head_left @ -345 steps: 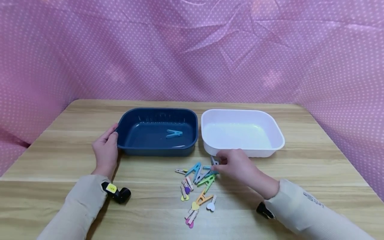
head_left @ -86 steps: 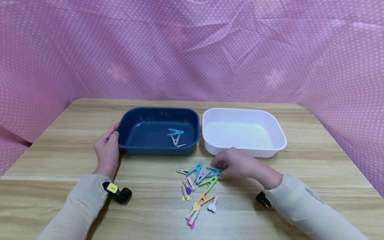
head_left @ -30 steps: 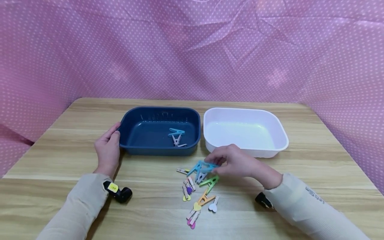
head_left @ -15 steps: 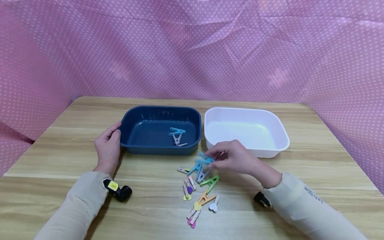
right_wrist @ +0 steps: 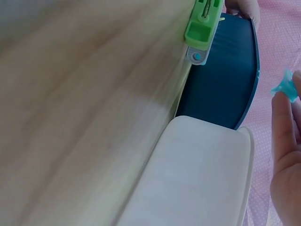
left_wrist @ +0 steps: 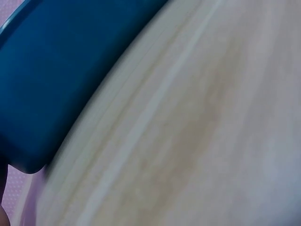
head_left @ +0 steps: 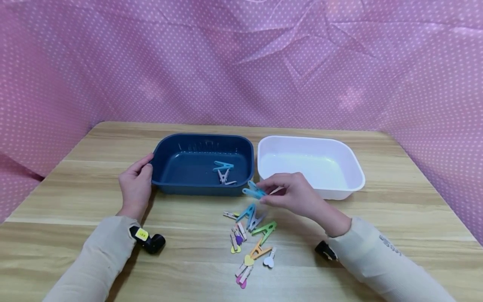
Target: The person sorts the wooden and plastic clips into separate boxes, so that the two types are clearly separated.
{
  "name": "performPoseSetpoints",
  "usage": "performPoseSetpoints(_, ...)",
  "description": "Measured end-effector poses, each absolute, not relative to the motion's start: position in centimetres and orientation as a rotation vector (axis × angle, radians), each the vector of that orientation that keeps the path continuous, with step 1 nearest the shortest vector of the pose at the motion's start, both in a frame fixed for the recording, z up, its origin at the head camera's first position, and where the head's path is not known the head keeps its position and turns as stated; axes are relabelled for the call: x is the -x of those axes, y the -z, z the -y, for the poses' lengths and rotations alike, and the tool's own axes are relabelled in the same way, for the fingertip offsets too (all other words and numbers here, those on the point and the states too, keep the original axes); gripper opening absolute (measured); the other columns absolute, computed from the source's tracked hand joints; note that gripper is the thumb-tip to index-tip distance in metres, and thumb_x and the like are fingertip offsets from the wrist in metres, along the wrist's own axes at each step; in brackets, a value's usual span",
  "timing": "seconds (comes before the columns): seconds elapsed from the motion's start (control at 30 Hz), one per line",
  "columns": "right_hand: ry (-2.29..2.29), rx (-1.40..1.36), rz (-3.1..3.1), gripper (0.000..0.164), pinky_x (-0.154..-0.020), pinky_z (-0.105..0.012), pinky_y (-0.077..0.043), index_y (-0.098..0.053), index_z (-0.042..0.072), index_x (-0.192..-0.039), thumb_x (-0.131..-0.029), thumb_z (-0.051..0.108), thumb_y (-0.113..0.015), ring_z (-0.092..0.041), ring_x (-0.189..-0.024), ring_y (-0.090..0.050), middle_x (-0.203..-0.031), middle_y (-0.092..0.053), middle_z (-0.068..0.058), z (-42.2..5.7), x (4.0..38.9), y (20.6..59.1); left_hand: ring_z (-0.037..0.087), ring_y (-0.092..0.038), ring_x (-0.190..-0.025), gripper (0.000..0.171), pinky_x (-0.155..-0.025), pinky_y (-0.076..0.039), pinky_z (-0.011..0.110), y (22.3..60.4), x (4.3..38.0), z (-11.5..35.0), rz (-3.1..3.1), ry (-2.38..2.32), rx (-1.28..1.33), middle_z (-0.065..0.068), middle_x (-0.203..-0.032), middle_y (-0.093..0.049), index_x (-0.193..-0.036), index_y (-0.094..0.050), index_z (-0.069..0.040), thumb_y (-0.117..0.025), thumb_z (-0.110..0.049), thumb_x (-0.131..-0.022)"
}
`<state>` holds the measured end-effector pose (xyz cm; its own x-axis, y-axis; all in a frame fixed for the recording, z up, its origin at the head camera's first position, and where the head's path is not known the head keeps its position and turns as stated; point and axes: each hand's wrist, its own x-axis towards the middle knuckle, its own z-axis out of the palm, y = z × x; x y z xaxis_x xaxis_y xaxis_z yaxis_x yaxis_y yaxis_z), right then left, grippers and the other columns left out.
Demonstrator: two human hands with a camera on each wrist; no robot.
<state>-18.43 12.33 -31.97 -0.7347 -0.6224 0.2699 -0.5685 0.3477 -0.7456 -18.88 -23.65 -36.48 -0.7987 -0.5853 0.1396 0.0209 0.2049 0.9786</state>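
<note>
My right hand (head_left: 296, 193) pinches a light blue clothespin (head_left: 253, 191) between thumb and fingers, above the table near the front right corner of the dark blue basin (head_left: 200, 189). In the right wrist view that clothespin (right_wrist: 286, 87) shows small at the fingertips. At the basin's left end my left hand (head_left: 135, 184) grips the rim; its far fingers are partly hidden. Inside the basin lie a light blue clothespin (head_left: 223, 166) and a grey one (head_left: 223, 176). On the table below my right hand are blue (head_left: 247, 213), lilac (head_left: 255, 221), green (head_left: 266, 230) and orange (head_left: 259, 250) clothespins.
A white basin (head_left: 311, 189) stands right beside the dark blue one. Several small wooden pegs with hearts, such as a white-heart peg (head_left: 269, 260) and a yellow-heart peg (head_left: 248, 261), lie near the front. Pink dotted cloth (head_left: 241, 75) hangs behind the table.
Since earlier, the grey clothespin has come to lie in the dark blue basin. My right hand has lifted the light blue clothespin off the pile, up and leftward. My left hand stays put.
</note>
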Motion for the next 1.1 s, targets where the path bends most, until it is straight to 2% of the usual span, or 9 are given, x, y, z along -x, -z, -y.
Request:
performPoseSetpoints(0.33,1.406,1.157,-2.596,0.028,-0.070,-0.024,-0.056,-0.071,0.006,-0.103,-0.076,0.011,-0.074,-0.010,-0.082,-0.064,-0.091,-0.069,-0.002,-11.6,18.4,31.6,0.009,-0.049,-0.122,0.030,-0.101,-0.040,0.030,36.4,18.8,23.7,2.021,1.631,-0.518,-0.003,-0.129,-0.057,-0.119,-0.064,-0.019,-0.048,-0.019,-0.094)
performPoseSetpoints(0.57,1.452,1.131,-2.647,0.026,-0.070,-0.020,-0.055,-0.071,0.005,-0.102,-0.076,0.010,-0.074,-0.011,-0.081,-0.065,-0.091,-0.069,-0.003,-10.6,18.5,31.7,0.008,-0.049,-0.121,0.030,-0.101,-0.040,0.029,36.6,18.8,23.7,2.022,1.610,-0.523,-0.003,-0.128,-0.058,-0.119,-0.064,-0.019,-0.049,-0.019,-0.093)
performPoseSetpoints(1.1,1.552,1.005,-2.690,0.026,-0.069,-0.022,-0.055,-0.070,0.002,-0.101,-0.077,0.011,-0.074,-0.014,-0.081,-0.064,-0.091,-0.070,-0.007,-8.2,18.8,30.8,0.008,-0.049,-0.120,0.030,-0.101,-0.040,0.029,36.6,18.9,23.7,2.001,1.634,-0.537,-0.002,-0.128,-0.058,-0.119,-0.064,-0.019,-0.049,-0.018,-0.093)
